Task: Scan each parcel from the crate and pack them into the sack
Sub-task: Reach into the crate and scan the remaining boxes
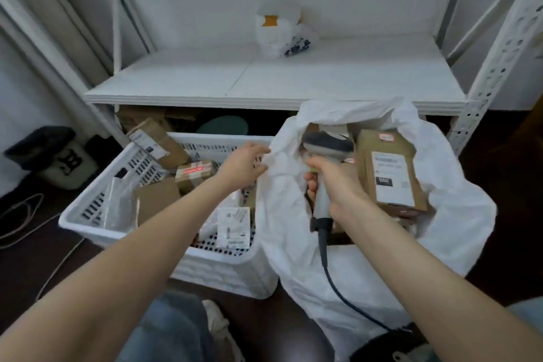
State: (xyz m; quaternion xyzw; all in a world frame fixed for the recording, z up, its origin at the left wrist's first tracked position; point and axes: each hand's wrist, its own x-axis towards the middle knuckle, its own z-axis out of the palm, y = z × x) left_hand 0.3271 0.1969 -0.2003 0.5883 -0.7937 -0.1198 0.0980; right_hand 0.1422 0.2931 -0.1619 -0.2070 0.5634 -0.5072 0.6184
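— Over on the left, what remains in the crate (77, 222)?
— Several parcels: a taped box (194, 175) on the far side, a labelled flat parcel (233, 226) on the near side. I'd judge we're mid-task, between parcels.
— And the left hand (244, 167)?
— Its fingers pinch the rim of the sack (293, 244), just beside the crate.
— The right hand (335, 188)?
— Its fingers are clamped round the scanner (327, 145) handle, head over the sack's mouth, beside a brown parcel (388, 173) already packed.
— Next?
— Probably release the rim, reach left and lift a parcel label-up under the scanner.
— Room?
— The crate wall touches the sack. The shelf (264, 82) edge runs just beyond both, and the cable (326, 256) trails near. Above the crate it's open.
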